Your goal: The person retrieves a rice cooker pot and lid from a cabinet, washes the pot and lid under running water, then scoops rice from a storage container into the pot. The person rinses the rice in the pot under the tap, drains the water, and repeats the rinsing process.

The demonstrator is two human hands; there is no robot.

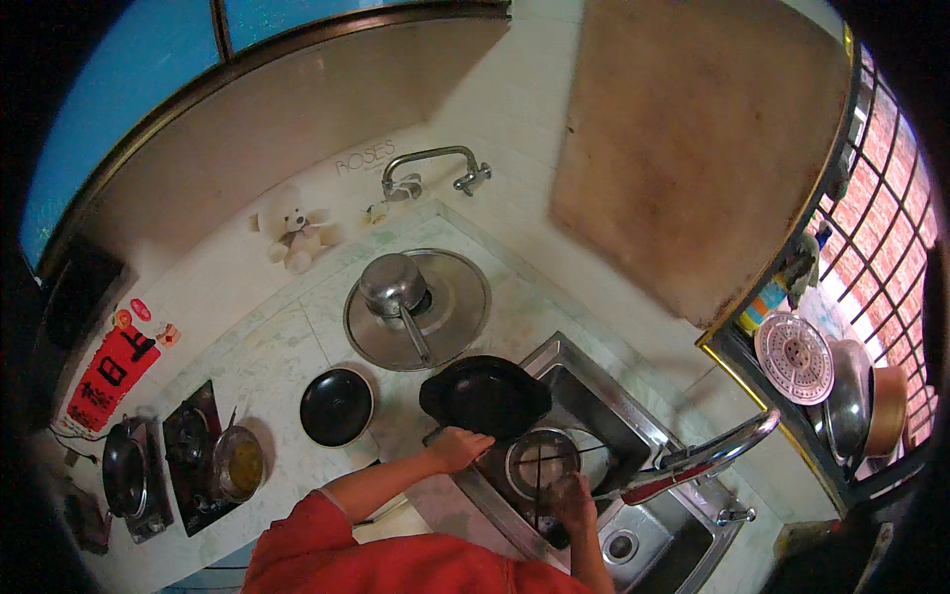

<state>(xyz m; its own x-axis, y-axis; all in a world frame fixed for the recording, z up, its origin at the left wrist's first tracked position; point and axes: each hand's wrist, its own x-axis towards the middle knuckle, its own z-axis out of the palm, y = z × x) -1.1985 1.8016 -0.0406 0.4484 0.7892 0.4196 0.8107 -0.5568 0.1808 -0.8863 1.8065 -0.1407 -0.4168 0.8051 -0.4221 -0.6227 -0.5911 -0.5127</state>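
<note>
My left hand (460, 450) is at the near rim of a black two-handled pan (484, 397), which is tilted over the left corner of the steel sink (557, 356); its fingers seem to touch the rim. My right hand (570, 499) is lower in the left basin, beside a round metal vessel (542, 462) with thin dark bars across it. Whether its fingers grip this vessel cannot be told. A pale round dish partly shows behind the vessel. The chrome tap with a red part (653, 486) reaches over the sink just right of my right hand.
On the counter stand a black bowl (336, 408) and a large round metal lid (460, 304) with a saucepan (392, 286) on it. A gas hob (194, 490) with a pan of yellowish content is at the left. Pots and a perforated steamer plate (794, 358) stand on the windowsill.
</note>
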